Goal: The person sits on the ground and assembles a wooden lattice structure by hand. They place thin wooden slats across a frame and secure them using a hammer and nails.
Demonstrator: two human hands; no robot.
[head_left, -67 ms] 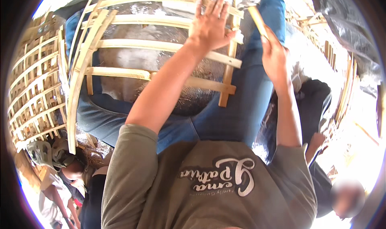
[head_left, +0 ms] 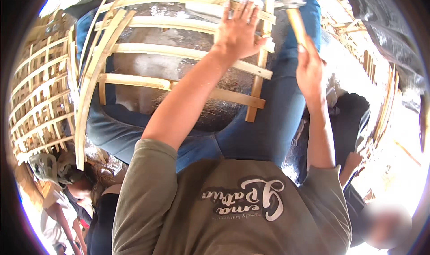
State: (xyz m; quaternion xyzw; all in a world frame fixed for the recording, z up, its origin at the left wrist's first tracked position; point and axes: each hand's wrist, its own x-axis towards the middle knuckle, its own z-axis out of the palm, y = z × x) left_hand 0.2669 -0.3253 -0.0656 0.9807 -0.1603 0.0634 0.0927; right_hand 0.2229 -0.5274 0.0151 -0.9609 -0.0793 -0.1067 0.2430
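Note:
Between my outstretched legs lies a frame of pale wooden or bamboo slats, with several crosspieces running between uprights on its left and right. My left hand rests flat with spread fingers over the upper slats, near the right upright. In my right hand is a hammer, gripped by its pale wooden handle. The metal hammer head is just right of the frame's upper right corner, over my right leg. Part of the slats is hidden under my left hand and forearm.
A woven lattice panel of similar strips stands at the left. Other people sit close by at lower left and at right, one in dark clothing. Dark plastic sheeting hangs at upper right, beside loose strips on the ground.
The hammer and my right hand have shifted slightly right, with the hammer head swung away from the frame's right upright. My left hand stays flat on the slats.

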